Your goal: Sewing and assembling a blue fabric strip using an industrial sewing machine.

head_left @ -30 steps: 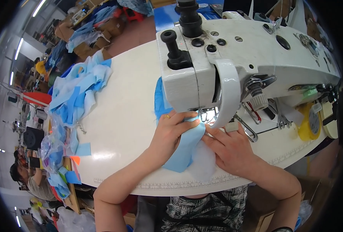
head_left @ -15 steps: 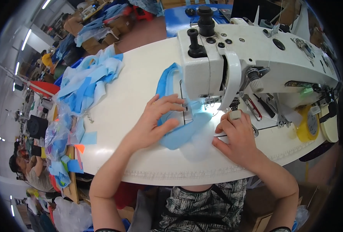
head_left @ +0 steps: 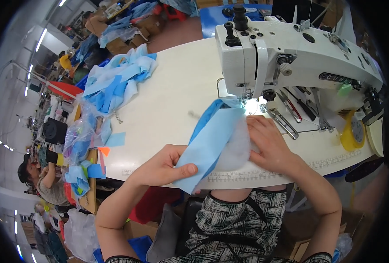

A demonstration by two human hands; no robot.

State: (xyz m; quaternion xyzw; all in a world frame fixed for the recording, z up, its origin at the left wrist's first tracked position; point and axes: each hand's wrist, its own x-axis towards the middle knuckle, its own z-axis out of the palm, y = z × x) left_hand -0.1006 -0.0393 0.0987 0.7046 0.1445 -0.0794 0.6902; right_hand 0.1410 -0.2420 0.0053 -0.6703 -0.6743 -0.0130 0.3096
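Note:
A light blue fabric strip [head_left: 209, 147] runs from under the white sewing machine's head [head_left: 240, 65] toward the table's front edge. My left hand [head_left: 166, 166] grips its near end, thumb on top and fingers beneath. A darker blue edge [head_left: 205, 118] shows along the strip's left side. Against its right side lies a thin, see-through white fabric piece [head_left: 234, 151]. My right hand [head_left: 269, 144] is closed at that piece's right edge, fingers together just below the lit needle area [head_left: 250, 105]. The fingertips' hold on the white fabric is partly hidden.
Metal thread snips [head_left: 283, 122], a red-handled tool [head_left: 291, 107] and a black-handled tool [head_left: 306, 107] lie right of the needle. Yellow tape [head_left: 353, 131] stands farther right. Blue and white fabric strips [head_left: 120, 81] are heaped at left. Another person [head_left: 49, 179] sits beyond.
My left hand, earlier spread over the cloth, has moved nearer the table's front edge and taken hold of the blue strip. My right hand has drawn back from the needle. The view has shifted.

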